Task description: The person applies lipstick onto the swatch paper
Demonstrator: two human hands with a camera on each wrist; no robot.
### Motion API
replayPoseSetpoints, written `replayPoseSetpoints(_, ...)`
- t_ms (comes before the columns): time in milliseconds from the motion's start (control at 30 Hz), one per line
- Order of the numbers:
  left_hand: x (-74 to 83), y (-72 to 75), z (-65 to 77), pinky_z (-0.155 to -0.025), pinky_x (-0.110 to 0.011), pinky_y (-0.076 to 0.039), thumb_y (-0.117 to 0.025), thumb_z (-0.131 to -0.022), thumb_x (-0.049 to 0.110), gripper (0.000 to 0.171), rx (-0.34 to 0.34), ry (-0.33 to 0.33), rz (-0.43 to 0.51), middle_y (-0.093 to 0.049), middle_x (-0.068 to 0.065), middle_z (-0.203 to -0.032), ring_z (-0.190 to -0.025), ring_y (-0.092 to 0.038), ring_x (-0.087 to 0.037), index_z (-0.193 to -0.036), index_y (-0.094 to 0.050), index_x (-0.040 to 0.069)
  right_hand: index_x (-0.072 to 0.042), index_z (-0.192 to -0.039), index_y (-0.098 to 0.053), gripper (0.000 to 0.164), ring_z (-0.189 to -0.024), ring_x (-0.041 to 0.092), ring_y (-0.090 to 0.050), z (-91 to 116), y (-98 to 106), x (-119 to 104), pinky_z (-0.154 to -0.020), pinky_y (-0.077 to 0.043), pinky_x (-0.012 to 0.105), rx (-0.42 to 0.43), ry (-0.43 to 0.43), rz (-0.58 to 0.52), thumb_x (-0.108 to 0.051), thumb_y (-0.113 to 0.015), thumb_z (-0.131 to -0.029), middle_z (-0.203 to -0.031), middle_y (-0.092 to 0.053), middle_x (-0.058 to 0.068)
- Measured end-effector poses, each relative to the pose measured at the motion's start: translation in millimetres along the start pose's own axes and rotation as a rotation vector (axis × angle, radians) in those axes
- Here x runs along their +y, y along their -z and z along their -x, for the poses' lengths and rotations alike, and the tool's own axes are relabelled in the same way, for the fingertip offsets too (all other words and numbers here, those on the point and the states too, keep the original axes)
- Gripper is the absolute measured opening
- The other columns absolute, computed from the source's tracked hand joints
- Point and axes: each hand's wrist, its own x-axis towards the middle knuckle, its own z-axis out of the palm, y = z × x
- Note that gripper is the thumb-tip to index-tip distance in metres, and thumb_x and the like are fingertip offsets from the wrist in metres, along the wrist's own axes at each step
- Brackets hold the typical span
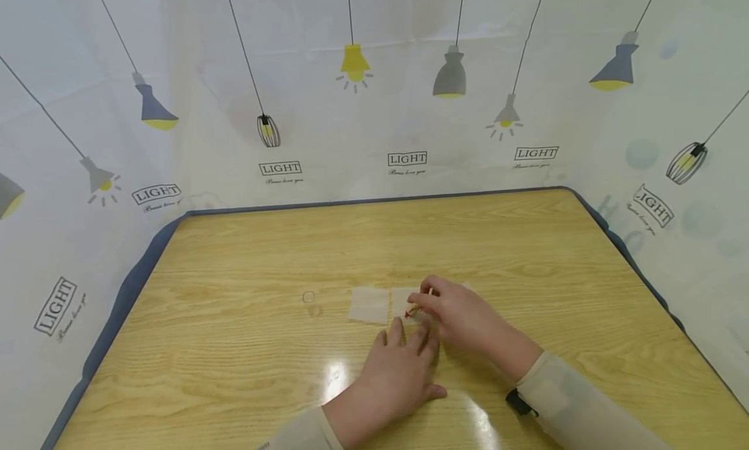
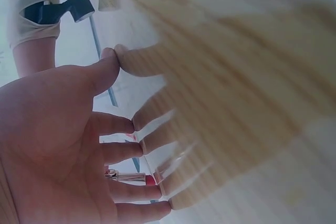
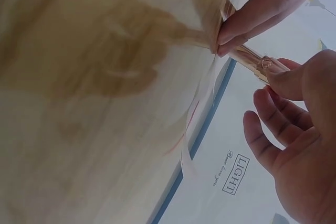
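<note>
My right hand (image 1: 462, 313) pinches a lipstick (image 2: 128, 177) between thumb and fingers. Its metallic tube slants down, and the red tip points at a thin white paper square (image 1: 400, 299). In the right wrist view the shiny tube (image 3: 254, 62) sticks out past the thumb, its tip end hidden behind the left fingers. My left hand (image 1: 393, 375) lies palm down with fingers spread and straight, fingertips at the near edge of that square. A thin red line (image 3: 192, 114) shows along the paper in the right wrist view.
A second white paper square (image 1: 368, 305) lies just left of the first. Part of another pale piece (image 1: 466, 285) shows behind the right hand. Further left is a small clear, round-cornered object (image 1: 308, 296). Printed curtains (image 1: 351, 125) surround the wooden table (image 1: 246, 255).
</note>
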Motion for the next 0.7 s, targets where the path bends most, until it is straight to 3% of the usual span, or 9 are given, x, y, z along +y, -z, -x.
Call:
replayPoseSetpoints(233, 1.0, -0.6, -0.1, -0.117, -0.054, -0.049, -0.044, -0.098, 0.081, 0.086, 0.005, 0.020, 0.010, -0.027, 0.006, -0.177, -0.157, -0.040, -0.040, -0.168, -0.033, 0.032, -0.012, -0.123, -0.076, 0.040, -0.087, 0.021, -0.068, -1.1, -2.1, 6.2, -0.075, -0.061, 0.036, 0.023, -0.009, 0.025, 0.008, -0.072, -0.089, -0.114, -0.066, 0.009)
replayPoseSetpoints(400, 2.0, -1.2, -0.1, -0.117, -0.054, -0.049, -0.047, -0.096, 0.081, 0.085, 0.028, 0.034, 0.015, -0.029, 0.007, -0.177, -0.156, -0.040, -0.040, -0.166, -0.038, 0.033, -0.013, -0.126, -0.076, 0.038, -0.089, 0.020, -0.068, -1.0, -1.7, 10.0, -0.076, -0.061, 0.035, 0.002, -0.041, 0.031, 0.006, -0.069, -0.094, -0.116, -0.066, 0.009)
replayPoseSetpoints(700, 1.7, -0.7, -0.3, -0.116, -0.054, -0.050, -0.050, -0.095, 0.081, 0.086, 0.039, 0.036, 0.028, -0.031, 0.007, -0.176, -0.156, -0.041, -0.041, -0.165, -0.039, 0.032, -0.012, -0.128, -0.076, 0.038, -0.090, 0.019, -0.067, -0.9, -0.4, 12.2, -0.075, -0.061, 0.034, 0.000, -0.093, 0.055, 0.004, -0.071, -0.093, -0.114, -0.066, 0.008)
